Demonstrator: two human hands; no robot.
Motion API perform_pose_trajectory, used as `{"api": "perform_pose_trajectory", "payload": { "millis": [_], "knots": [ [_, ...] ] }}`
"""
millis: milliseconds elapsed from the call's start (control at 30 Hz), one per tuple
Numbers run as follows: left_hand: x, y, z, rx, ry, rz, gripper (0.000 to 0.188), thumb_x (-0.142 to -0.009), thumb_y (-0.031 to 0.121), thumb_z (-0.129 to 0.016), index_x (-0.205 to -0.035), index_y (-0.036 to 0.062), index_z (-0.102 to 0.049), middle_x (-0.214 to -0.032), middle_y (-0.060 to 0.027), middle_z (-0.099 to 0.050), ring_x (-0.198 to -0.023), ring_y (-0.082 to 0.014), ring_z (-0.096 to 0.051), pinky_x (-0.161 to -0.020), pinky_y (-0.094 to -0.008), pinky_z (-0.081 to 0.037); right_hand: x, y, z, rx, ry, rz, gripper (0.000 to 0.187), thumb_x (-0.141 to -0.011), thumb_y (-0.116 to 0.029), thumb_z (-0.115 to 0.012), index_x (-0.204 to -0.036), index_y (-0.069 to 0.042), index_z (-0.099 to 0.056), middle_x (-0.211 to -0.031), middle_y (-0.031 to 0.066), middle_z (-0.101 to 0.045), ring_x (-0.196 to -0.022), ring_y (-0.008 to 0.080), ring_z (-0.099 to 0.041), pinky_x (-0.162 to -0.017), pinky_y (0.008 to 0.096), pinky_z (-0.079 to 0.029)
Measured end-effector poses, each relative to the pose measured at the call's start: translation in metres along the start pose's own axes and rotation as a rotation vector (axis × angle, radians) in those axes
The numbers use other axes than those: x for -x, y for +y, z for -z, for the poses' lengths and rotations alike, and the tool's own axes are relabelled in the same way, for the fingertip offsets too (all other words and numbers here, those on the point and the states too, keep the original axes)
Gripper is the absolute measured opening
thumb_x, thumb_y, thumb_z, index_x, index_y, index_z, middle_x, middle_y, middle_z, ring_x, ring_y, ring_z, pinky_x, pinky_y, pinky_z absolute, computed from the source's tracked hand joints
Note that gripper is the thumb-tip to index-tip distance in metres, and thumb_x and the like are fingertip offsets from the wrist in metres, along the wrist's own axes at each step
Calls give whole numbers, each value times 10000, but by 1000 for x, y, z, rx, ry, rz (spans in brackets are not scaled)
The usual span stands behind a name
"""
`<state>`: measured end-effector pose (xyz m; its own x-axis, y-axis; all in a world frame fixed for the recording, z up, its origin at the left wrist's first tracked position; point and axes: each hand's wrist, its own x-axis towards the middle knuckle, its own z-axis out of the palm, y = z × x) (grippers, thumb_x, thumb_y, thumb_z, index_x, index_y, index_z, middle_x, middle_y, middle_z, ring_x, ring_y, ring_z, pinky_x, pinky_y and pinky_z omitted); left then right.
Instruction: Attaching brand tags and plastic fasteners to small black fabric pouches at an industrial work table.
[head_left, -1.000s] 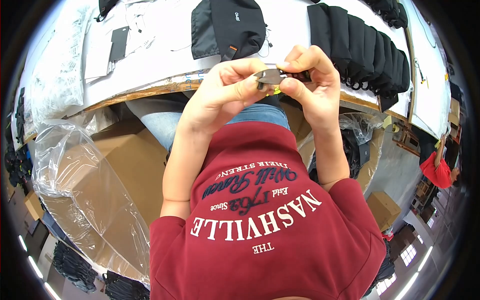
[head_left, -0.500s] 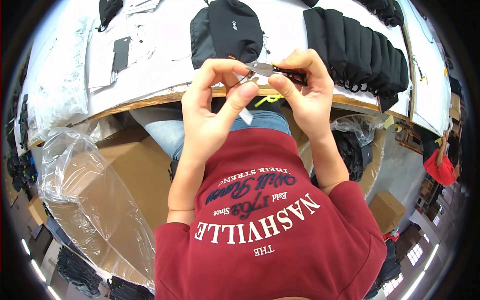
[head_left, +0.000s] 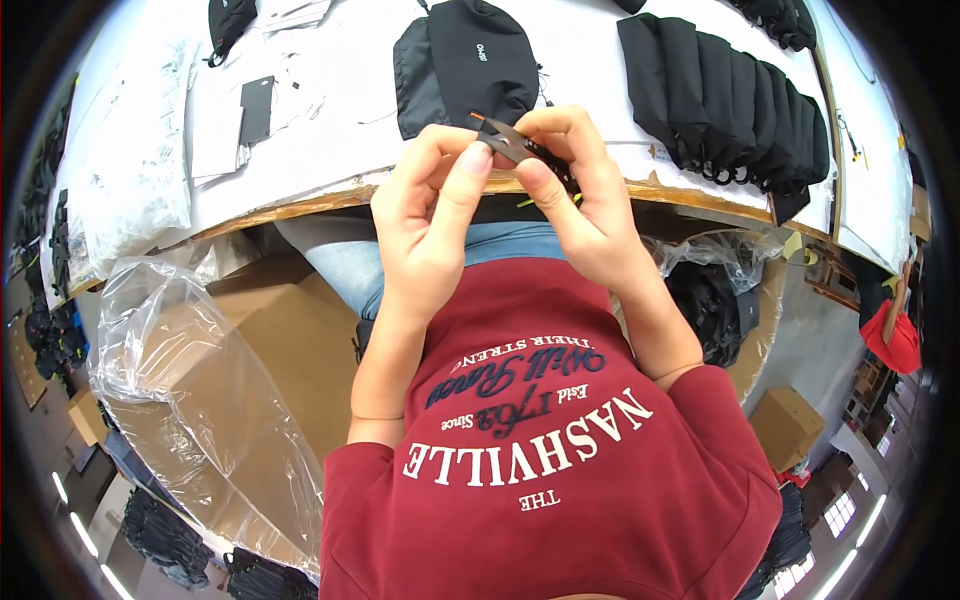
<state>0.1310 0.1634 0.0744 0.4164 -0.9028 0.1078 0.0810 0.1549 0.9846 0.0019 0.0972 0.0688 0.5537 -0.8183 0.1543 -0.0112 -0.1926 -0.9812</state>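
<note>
Head view: the right hand grips snips at the left hand, itself pinched, contents unclear, before a black bag on the bench. Trimming appears in hand; next move likely calls for closing the snips.

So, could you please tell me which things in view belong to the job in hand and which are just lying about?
Probably the job:
right hand, holding a small tool
left hand, at its end
perhaps the bag ahead

Seemingly lying about:
bag row
dark card
clear plastic
carton
</note>
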Motion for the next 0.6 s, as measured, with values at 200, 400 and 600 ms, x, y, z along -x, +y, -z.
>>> {"api": "perform_pose_trajectory", "payload": {
  "millis": [200,400,600],
  "knots": [
    [-3,-2,9,174,-122,160,198,-932,156,-441,-900,-10,-544,-584,59,-363,-532,-28,-289,-602,-192,-342,-1,2,1,76,-58,51,226,-882,-193,-615,-1015,-35,-523,-705,60,-566,-609,125,-569,-572,238,-453],
    [-5,-8,13,358,-193,208,168,-931,158,-458,-888,17,-539,-581,61,-408,-523,-9,-304,-537,-184,-291,-2,4,1,110,-31,167,201,-852,-159,-648,-981,-33,-559,-701,64,-603,-580,129,-591,-527,236,-454],
    [-7,-8,10,423,-158,287,155,-919,157,-477,-933,9,-518,-528,65,-343,-522,-34,-327,-590,-215,-341,-5,1,2,187,-14,225,186,-829,-116,-669,-959,-25,-570,-689,55,-621,-632,146,-652,-529,222,-470]
  ]
}}
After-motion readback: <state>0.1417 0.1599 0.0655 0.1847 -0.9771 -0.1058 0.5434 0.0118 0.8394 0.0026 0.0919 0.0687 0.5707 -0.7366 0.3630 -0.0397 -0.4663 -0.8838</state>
